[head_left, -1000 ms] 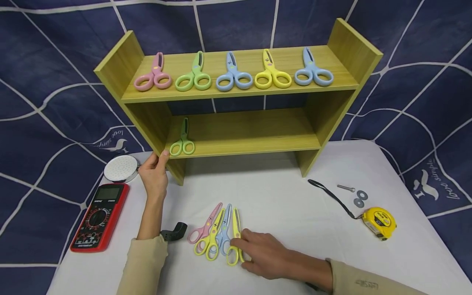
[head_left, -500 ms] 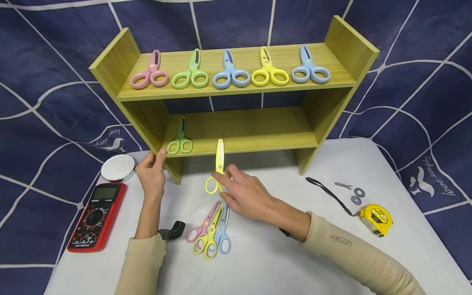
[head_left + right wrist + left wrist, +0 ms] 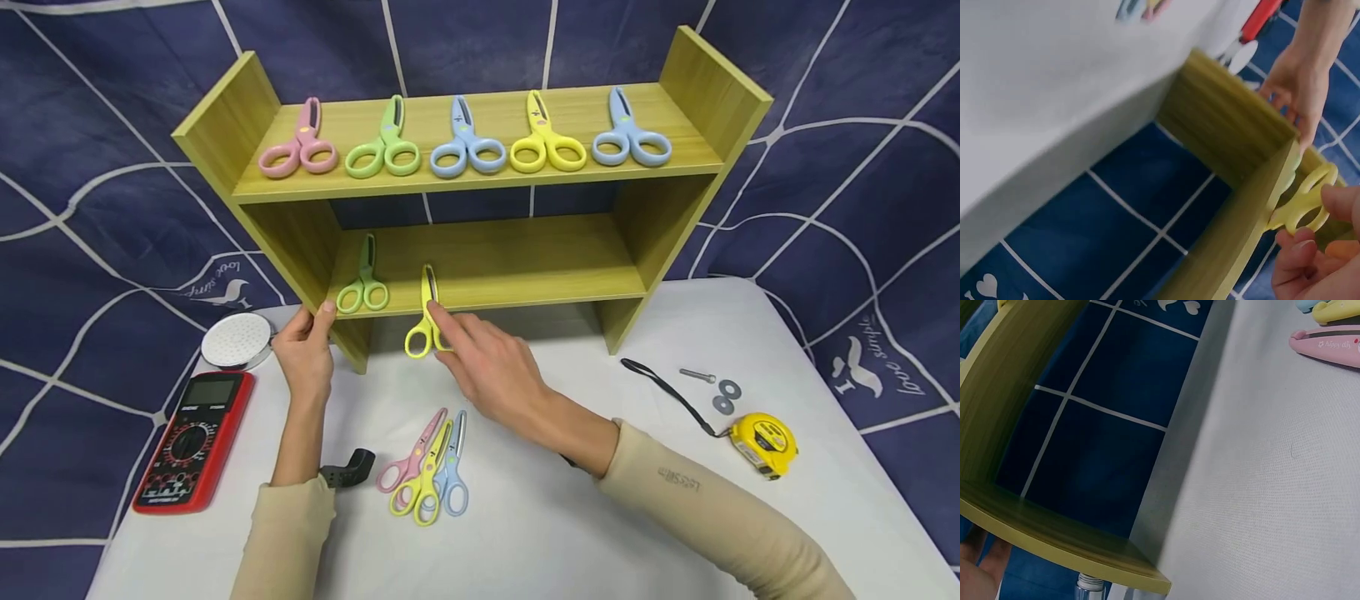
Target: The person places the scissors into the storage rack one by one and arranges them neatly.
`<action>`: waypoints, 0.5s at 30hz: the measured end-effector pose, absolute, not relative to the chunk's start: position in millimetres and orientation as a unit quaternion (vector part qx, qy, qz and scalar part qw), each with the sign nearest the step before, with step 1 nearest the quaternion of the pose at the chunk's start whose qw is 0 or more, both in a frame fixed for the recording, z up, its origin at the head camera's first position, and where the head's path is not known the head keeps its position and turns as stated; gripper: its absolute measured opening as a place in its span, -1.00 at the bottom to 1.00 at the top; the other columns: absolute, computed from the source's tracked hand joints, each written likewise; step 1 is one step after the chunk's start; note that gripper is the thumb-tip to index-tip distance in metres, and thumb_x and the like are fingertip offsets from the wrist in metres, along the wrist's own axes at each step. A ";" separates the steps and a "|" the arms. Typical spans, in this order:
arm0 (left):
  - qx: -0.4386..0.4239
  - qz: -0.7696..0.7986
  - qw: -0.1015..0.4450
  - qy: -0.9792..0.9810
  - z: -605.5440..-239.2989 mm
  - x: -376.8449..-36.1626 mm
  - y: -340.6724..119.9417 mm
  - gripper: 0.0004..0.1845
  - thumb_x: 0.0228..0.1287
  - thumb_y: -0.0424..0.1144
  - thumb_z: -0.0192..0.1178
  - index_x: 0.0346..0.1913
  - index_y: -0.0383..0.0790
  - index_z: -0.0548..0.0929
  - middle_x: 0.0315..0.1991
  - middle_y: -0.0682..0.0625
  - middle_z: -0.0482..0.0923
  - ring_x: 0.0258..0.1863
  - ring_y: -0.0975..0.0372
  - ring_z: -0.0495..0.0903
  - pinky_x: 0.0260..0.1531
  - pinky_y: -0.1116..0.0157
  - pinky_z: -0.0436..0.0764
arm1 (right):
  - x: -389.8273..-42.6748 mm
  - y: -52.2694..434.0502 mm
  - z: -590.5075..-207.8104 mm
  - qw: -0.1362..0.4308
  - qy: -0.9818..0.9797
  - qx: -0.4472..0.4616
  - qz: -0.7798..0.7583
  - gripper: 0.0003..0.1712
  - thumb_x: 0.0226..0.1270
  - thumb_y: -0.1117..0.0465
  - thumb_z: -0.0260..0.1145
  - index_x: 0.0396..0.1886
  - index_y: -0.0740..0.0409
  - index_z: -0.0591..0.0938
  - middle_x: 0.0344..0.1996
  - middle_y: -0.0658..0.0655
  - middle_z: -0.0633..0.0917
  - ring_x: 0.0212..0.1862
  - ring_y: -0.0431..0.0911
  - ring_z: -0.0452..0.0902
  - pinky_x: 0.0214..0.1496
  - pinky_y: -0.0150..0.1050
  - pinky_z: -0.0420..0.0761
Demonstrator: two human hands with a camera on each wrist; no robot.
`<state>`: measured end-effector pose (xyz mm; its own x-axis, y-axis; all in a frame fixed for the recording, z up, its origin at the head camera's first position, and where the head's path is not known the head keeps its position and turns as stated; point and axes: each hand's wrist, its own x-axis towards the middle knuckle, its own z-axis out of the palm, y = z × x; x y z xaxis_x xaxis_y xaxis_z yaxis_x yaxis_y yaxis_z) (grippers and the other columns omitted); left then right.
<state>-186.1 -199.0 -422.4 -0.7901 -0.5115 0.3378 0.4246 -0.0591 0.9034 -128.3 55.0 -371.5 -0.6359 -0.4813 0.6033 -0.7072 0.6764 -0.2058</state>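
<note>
My right hand (image 3: 480,358) pinches a yellow pair of scissors (image 3: 425,317) by its handles, blades pointing onto the lower board of the yellow-green wooden shelf (image 3: 495,267). The handles (image 3: 1302,203) hang over the board's front edge. A green pair (image 3: 363,283) lies on the lower board at the left. My left hand (image 3: 306,350) grips the shelf's left side panel near its foot. Several coloured scissors (image 3: 465,146) lie in a row on the top board. Pink, yellow and blue scissors (image 3: 426,475) lie bunched on the white table (image 3: 570,517).
A red multimeter (image 3: 191,442) and a white round shower head (image 3: 236,340) sit at the left. A black bracket (image 3: 347,468) lies near my left sleeve. At the right are a yellow tape measure (image 3: 763,444) with a black strap, a bolt (image 3: 696,376) and washers (image 3: 726,397).
My right hand picked one yellow pair out of the bunch on the table and carried it up and left to the lower board's front edge. The left hand stayed on the side panel.
</note>
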 end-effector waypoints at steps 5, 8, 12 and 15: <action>0.036 -0.724 0.320 -0.610 -424.1 -187.0 -199.4 -0.73 0.29 -0.42 0.29 0.02 -0.46 0.68 -0.12 -0.04 0.72 -0.16 0.27 0.66 -0.12 0.40 0.58 | -142.2 49.1 -362.4 0.262 -0.885 0.327 0.203 -0.32 0.35 0.12 0.38 0.41 0.10 0.39 -0.25 0.05 0.70 -0.36 -0.08 0.62 -0.59 -0.25 0.52; 0.035 -0.722 0.321 -0.612 -424.7 -187.4 -199.5 -0.72 0.29 -0.41 0.29 0.03 -0.47 0.67 -0.13 0.00 0.72 -0.15 0.27 0.65 -0.11 0.39 0.58 | -151.6 46.1 -359.3 0.260 -0.892 0.321 0.184 -0.33 0.35 0.11 0.38 0.39 0.12 0.40 -0.29 0.05 0.69 -0.39 -0.09 0.62 -0.59 -0.26 0.51; 0.035 -0.726 0.321 -0.607 -424.3 -186.9 -199.5 -0.74 0.28 -0.42 0.30 0.01 -0.45 0.69 -0.14 -0.02 0.72 -0.17 0.27 0.65 -0.13 0.40 0.58 | -163.9 43.6 -356.9 0.257 -0.900 0.316 0.155 -0.38 0.36 0.10 0.37 0.35 0.15 0.44 -0.22 0.10 0.71 -0.44 -0.09 0.62 -0.63 -0.28 0.49; 0.033 -0.732 0.323 -0.599 -423.2 -186.5 -199.2 -0.76 0.27 -0.44 0.30 -0.02 -0.43 0.71 -0.12 -0.10 0.72 -0.19 0.26 0.66 -0.13 0.41 0.58 | -173.0 42.5 -355.4 0.248 -0.905 0.309 0.152 -0.42 0.36 0.10 0.37 0.31 0.16 0.47 -0.19 0.12 0.72 -0.43 -0.08 0.64 -0.64 -0.27 0.50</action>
